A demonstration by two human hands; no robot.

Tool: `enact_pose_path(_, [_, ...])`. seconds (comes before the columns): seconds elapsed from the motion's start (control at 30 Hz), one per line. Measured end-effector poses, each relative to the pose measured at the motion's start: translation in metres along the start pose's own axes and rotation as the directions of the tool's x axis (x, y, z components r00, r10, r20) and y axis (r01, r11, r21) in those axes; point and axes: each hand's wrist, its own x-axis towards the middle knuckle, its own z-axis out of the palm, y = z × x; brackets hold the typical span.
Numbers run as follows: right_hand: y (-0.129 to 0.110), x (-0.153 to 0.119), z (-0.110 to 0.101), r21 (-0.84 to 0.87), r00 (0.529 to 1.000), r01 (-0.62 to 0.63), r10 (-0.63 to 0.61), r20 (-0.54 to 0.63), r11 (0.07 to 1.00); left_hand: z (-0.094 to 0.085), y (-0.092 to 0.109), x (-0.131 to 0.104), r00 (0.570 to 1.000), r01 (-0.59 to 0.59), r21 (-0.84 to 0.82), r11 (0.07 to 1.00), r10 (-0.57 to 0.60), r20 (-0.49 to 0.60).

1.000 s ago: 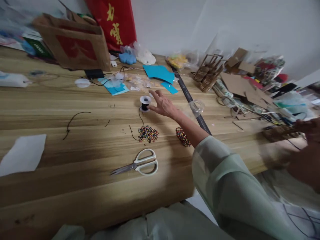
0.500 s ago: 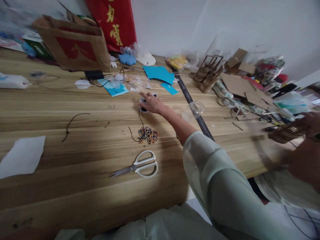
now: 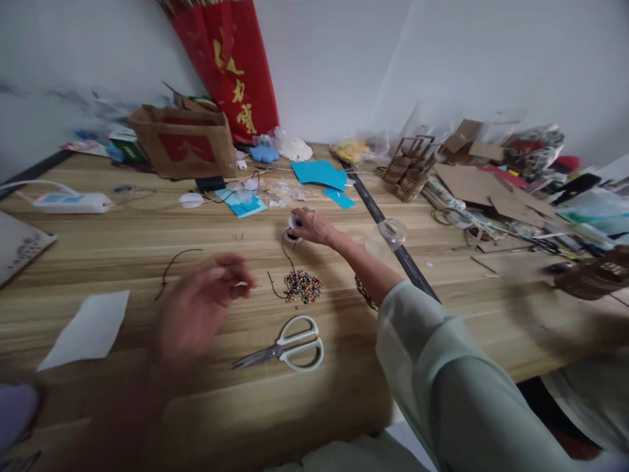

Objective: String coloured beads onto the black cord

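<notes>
My right hand (image 3: 314, 226) has its fingers closed round a small white spool (image 3: 293, 237) wound with dark cord. From the spool a dark cord runs down to a pile of multicoloured beads (image 3: 303, 286) on the wooden table. My left hand (image 3: 209, 295), smeared by motion, hangs over the table left of the beads; whether its fingers hold anything is unclear. White-handled scissors (image 3: 299, 342) lie below the beads, blades to the left. A short dark cord (image 3: 171, 265) lies beyond my left hand. Beside my right forearm is a beaded loop (image 3: 365, 294).
Blue paper (image 3: 319, 175), a brown paper bag (image 3: 184, 144) and a power strip (image 3: 72, 202) lie farther back. Clear round plastic pieces (image 3: 392, 233) are near a dark strip. Small woven baskets (image 3: 415, 177) and cardboard stand at the right; white paper (image 3: 88, 331) lies left.
My left hand has come into view over the table from the lower left. My right hand's fingers have drawn in round the spool. The view has shifted, and the co-worker's hand at the right has left the picture.
</notes>
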Motion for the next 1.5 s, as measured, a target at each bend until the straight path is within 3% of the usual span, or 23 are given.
enact_pose_path(0.23, [-0.011,-0.006,-0.023,0.161,0.999,-0.003,0.008,-0.032,0.987,0.001,-0.020,0.046,0.994,0.111,-0.050,0.993,-0.111,-0.003])
enact_pose_path(0.57, [-0.040,-0.030,-0.056,0.414,0.993,0.110,-0.087,-0.076,0.904,0.000,-0.026,0.066,0.994,0.105,-0.061,0.993,-0.107,-0.036])
enact_pose_path(0.93, [-0.066,-0.048,-0.075,0.528,0.991,0.129,-0.126,-0.042,0.840,-0.004,-0.039,0.075,0.987,-0.119,0.129,0.985,0.131,-0.089])
enact_pose_path(1.03, [-0.071,-0.049,-0.077,0.510,0.988,0.150,-0.153,-0.036,0.847,-0.002,-0.037,0.074,0.993,-0.106,0.114,0.988,0.112,-0.048])
enact_pose_path(1.2, [-0.067,-0.048,-0.074,0.350,0.969,0.246,-0.228,-0.092,0.904,-0.003,-0.029,0.072,0.977,0.093,0.172,0.981,-0.123,0.174])
enact_pose_path(1.37, [-0.046,-0.045,-0.056,0.110,0.975,0.218,-0.221,0.012,0.970,-0.011,-0.025,0.072,0.985,0.014,0.207,0.978,-0.049,0.166])
enact_pose_path(1.5, [-0.029,-0.045,-0.037,-0.118,0.972,0.233,-0.227,0.068,0.965,-0.016,-0.031,0.075,0.987,0.027,0.200,0.979,-0.058,0.150])
